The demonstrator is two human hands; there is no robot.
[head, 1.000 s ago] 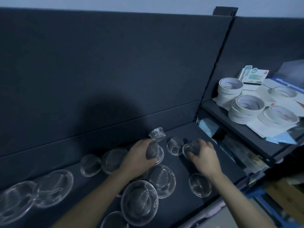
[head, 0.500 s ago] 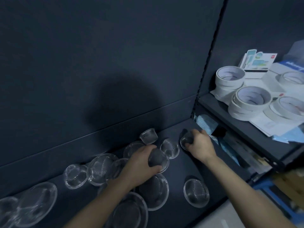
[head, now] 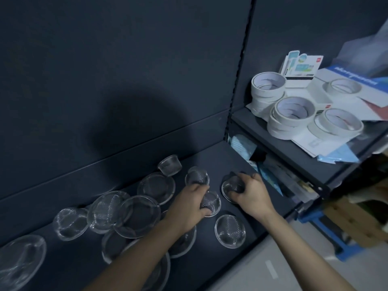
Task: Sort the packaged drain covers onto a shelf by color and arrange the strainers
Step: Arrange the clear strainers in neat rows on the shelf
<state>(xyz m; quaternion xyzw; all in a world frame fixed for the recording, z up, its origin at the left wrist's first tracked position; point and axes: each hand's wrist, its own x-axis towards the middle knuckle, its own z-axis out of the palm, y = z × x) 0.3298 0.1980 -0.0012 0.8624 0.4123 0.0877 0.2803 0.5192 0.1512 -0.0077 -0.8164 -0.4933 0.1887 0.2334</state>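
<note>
Shelf (head: 212, 156), dark, lower bay: clear-packed mesh strainers are laid across it, loosely and partly overlapped. One small strainer (head: 211, 201) is grasped by the left hand (head: 186, 208) at the middle of the shelf, with the fingers curled round its dome. A second small strainer (head: 230, 186), just to the right of the first, is covered and clasped by the right hand (head: 251, 196); its near side is hidden by the fingers. A third small strainer (head: 197, 176) is set just behind the left hand. A tilted cup-shaped strainer (head: 170, 164) is lodged near the back panel (head: 126, 80). A lone strainer (head: 230, 231) is placed at the front edge, between the two forearms. Larger strainers (head: 138, 216) are heaped to the left, some hidden under the left forearm. The bays are divided by a slotted upright (head: 241, 80). On the upper right shelf (head: 273, 139), white tape rolls (head: 294, 111) are stacked on papers, beside carded packs (head: 302, 64). Blue packets (head: 241, 143) are tucked beneath it.
</note>
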